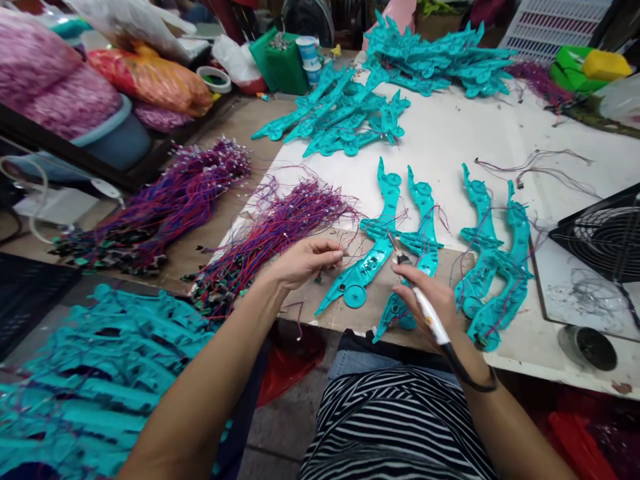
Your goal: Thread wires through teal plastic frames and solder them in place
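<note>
My right hand (443,300) grips a soldering iron (429,312) by its white handle, its tip pointing up and left over the nearest turquoise plastic shell (373,260). A black cord runs back from the handle along my wrist. The thumb and fingers of my left hand (305,260) are pinched together just left of that shell, on what looks like a thin wire. A second turquoise shell (424,200) lies to the right, partly covered by my right hand. Further right lie two more shells, one of them a turquoise shell (480,200) with red and blue wires about it.
Bundles of purple-red wires (295,217) lie to the left. Turquoise shells (430,57) are heaped at the back, with another pile of shells (115,360) at lower left. At right stand a black fan (610,233) and a small round container (587,347) near the table edge.
</note>
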The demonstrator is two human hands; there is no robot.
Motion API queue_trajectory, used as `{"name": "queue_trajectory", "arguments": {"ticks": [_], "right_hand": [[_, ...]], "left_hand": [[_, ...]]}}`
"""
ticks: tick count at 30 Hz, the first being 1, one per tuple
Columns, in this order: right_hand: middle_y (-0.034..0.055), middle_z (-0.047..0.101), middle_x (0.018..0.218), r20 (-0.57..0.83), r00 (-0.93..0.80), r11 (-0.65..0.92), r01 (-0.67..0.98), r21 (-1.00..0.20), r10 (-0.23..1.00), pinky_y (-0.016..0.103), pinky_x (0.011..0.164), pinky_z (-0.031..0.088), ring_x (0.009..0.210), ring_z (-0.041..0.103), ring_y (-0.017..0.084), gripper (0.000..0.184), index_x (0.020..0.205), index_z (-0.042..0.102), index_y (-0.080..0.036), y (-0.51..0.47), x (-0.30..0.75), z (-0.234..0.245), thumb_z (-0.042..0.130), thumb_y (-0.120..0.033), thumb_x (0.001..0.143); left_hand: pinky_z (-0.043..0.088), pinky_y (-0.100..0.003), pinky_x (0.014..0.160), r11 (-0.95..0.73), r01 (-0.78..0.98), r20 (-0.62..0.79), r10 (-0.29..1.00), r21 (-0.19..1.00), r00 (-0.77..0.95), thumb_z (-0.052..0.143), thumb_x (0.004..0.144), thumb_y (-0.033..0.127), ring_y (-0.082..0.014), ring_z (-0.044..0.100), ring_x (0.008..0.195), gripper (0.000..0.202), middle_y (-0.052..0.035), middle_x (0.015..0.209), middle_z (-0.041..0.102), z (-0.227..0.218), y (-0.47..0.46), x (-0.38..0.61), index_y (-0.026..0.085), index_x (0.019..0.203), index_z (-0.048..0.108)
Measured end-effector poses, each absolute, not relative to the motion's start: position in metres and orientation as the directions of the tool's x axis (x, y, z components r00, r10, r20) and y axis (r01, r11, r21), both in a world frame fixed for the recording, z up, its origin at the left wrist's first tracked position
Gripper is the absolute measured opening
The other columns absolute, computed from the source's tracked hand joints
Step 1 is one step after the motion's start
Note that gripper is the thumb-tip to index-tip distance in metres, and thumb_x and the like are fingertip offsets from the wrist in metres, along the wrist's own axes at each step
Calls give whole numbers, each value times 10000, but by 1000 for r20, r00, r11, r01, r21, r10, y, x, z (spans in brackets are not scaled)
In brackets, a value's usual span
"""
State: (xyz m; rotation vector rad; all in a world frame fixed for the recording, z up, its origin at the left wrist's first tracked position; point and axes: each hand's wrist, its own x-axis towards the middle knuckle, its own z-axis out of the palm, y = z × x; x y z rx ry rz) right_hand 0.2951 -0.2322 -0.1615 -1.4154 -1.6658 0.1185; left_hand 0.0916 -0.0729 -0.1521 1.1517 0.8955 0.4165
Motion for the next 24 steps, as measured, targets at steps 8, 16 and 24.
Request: {"name": "queue_trajectory", "arguments": {"ticks": [8, 16, 24], "right_hand": [[113, 729, 978, 474, -140, 359, 838, -411, 870, 393, 835, 577, 902, 703, 233, 201, 1143, 550, -169, -208, 275, -179, 451, -228, 978], [112, 726, 955, 519, -118, 368, 834, -411, 847, 387, 839, 570, 853, 695, 216, 217, 1148, 551, -165, -219, 290, -179, 488, -268, 968], [101, 718, 1019, 515, 426, 111, 681, -723, 744, 357, 790, 566, 878, 690, 204, 542, 1203, 647, -195, -304, 340, -131, 385, -595, 948]], "left_hand": [[348, -178, 481, 513, -49, -379, 691, 857, 616, 902, 532, 354, -49, 450, 457, 417, 13, 594, 629, -153, -66, 87, 150, 744, 607], [389, -222, 587, 122, 317, -312, 677, 941, 666, 775, 636, 374, -110, 525, 620, 255, -11, 659, 645, -154, -77, 95, 139, 703, 704], [492, -285, 691, -2, 508, -340, 742, 861, 578, 642, 660, 593, -215, 631, 755, 436, -43, 784, 733, -157, -121, 131, 180, 775, 717]]}}
